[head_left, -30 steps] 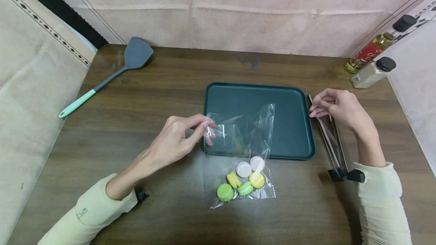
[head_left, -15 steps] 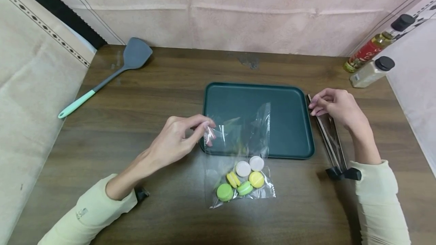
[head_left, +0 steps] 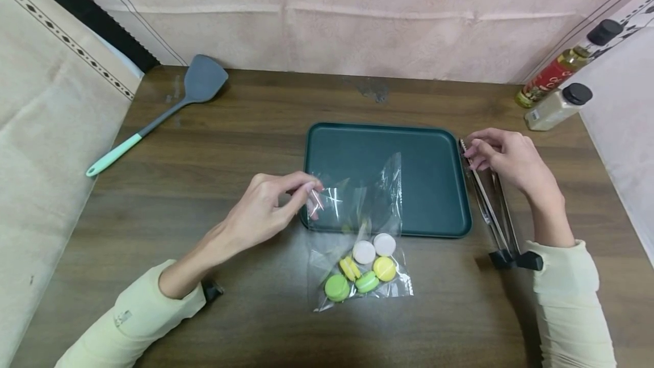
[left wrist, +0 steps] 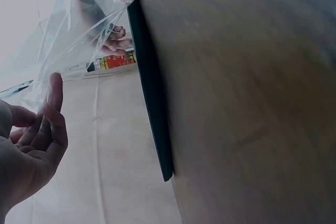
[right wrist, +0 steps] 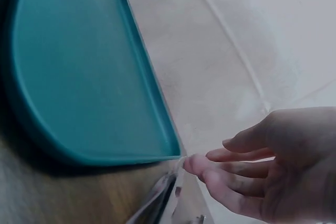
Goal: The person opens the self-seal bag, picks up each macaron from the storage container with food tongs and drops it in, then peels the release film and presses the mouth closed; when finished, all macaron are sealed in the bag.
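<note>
My left hand [head_left: 268,206] pinches the upper left edge of a clear plastic bag [head_left: 392,200]. Macarons lie in the bag's lower end: white [head_left: 364,253], yellow [head_left: 384,268] and green [head_left: 337,288]. The bag's upper part overlaps the front of a dark teal tray [head_left: 434,180]. Right of the tray lie metal tongs [head_left: 485,200] with black ends, their arms spread. Over the tongs' far end hovers my right hand [head_left: 513,158]. In the right wrist view that hand [right wrist: 283,171] has loosely bent fingers, thumb apart, beside the tongs [right wrist: 161,198]; contact is unclear.
A grey spatula [head_left: 204,81] with a mint handle lies at the back left. At the back right stand an oil bottle [head_left: 554,75] with a red label and a clear jar [head_left: 549,113] with a black lid. Cloth hangs behind the wooden table [head_left: 255,112].
The bag's free upper right edge has sagged a little to the left. My right hand has shifted slightly at the tongs' far end. My left hand keeps its place.
</note>
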The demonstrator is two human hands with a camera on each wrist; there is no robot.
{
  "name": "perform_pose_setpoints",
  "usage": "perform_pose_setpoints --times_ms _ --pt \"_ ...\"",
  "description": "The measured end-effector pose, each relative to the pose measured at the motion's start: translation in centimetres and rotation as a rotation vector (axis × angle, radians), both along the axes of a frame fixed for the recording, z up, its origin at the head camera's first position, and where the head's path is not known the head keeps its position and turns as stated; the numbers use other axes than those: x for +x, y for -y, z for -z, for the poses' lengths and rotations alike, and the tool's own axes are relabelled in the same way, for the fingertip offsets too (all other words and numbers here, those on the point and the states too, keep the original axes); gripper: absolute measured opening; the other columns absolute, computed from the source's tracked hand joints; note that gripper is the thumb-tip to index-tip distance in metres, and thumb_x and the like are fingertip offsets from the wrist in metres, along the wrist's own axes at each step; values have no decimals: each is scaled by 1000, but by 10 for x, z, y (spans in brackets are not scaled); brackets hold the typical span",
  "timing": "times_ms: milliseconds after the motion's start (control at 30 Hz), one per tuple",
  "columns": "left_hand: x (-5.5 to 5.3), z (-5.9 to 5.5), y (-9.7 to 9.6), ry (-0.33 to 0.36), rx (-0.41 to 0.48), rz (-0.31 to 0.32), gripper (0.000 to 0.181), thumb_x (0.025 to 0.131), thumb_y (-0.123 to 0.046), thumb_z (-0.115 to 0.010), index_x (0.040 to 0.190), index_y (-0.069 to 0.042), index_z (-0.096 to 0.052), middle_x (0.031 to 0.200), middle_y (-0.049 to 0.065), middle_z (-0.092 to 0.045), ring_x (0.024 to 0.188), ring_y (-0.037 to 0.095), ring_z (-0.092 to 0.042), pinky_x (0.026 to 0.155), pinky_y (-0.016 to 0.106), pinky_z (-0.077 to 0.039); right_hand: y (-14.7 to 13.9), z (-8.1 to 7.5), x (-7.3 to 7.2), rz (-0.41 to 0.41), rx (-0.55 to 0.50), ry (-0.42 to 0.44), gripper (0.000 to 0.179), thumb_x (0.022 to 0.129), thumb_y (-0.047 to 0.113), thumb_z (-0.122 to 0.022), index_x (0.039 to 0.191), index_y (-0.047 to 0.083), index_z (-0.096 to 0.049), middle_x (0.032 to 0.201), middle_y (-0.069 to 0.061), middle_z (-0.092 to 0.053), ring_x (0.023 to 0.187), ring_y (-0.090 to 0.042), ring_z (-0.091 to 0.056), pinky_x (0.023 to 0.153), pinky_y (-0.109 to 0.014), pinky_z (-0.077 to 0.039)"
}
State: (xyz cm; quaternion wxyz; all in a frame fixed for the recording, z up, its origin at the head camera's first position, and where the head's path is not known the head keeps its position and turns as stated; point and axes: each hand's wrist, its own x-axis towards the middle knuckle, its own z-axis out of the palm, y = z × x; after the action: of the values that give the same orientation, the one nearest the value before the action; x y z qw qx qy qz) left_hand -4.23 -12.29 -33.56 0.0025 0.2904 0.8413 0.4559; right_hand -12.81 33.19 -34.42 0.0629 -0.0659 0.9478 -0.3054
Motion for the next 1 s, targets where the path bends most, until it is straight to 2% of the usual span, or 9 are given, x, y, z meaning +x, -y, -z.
perform_pose_setpoints --times_ms 167,267,367,433,533,667,733,867,1000 --pt "0 -1 1 11 0 -4 20 107 2 -63 119 0 -79 108 13 -84 69 12 -62 52 25 -33 7 -5 4 -19 -31 -68 29 114 9 -57 131 -11 -69 100 -27 -78 66 1 -66 58 -15 -51" --pt "0 -1 1 13 -4 -11 20 107 2 -64 120 0 -79 109 13 -84 76 17 -68 52 26 -33 25 -14 11 -95 -91 -53 28 113 13 -62 134 -3 -71 94 -19 -78 69 -8 -68 60 -20 -52" --pt "1 0 1 15 5 -8 20 108 1 -63 119 -1 -79 106 11 -84 78 16 -72 51 26 -32 48 -20 20 -233 -218 54 32 113 16 -63 142 3 -68 95 -12 -78 73 -20 -70 63 -28 -54" --pt "0 0 2 18 18 2 20 108 1 -63 119 -1 -79 97 7 -84 80 14 -76 51 26 -32 63 -21 26 -309 -294 148 36 113 17 -63 147 5 -65 86 -5 -75 69 -24 -67 61 -32 -54" --pt "0 -1 1 27 39 20 20 109 1 -62 119 -1 -79 86 0 -82 79 9 -78 50 25 -32 84 -17 32 -377 -434 262 38 113 15 -63 149 3 -63 99 -2 -80 58 -23 -59 55 -36 -50" --pt "0 -1 1 45 56 31 20 108 2 -62 121 -1 -78 83 -3 -81 77 8 -79 48 25 -31 100 -5 36 -365 -623 326 28 111 10 -64 137 0 -72 108 -5 -83 52 -19 -44 49 -37 -38" --pt "0 -1 1 58 57 33 21 108 2 -63 122 -1 -78 83 -2 -81 78 9 -79 48 26 -32 102 0 38 -348 -672 325 23 110 8 -65 128 1 -78 102 -9 -83 53 -20 -40 51 -34 -36" --pt "-1 -1 1 58 43 25 20 108 1 -65 123 0 -78 86 1 -82 78 13 -78 51 27 -34 98 8 44 -324 -670 288 19 109 7 -67 117 2 -83 98 -10 -83 54 -28 -39 69 -28 -48" --pt "-1 -2 3 64 33 6 19 108 0 -65 123 0 -78 89 2 -83 69 20 -72 51 27 -35 97 11 50 -292 -638 180 19 109 9 -69 117 -2 -82 99 -11 -84 52 -28 -46 71 -28 -51"
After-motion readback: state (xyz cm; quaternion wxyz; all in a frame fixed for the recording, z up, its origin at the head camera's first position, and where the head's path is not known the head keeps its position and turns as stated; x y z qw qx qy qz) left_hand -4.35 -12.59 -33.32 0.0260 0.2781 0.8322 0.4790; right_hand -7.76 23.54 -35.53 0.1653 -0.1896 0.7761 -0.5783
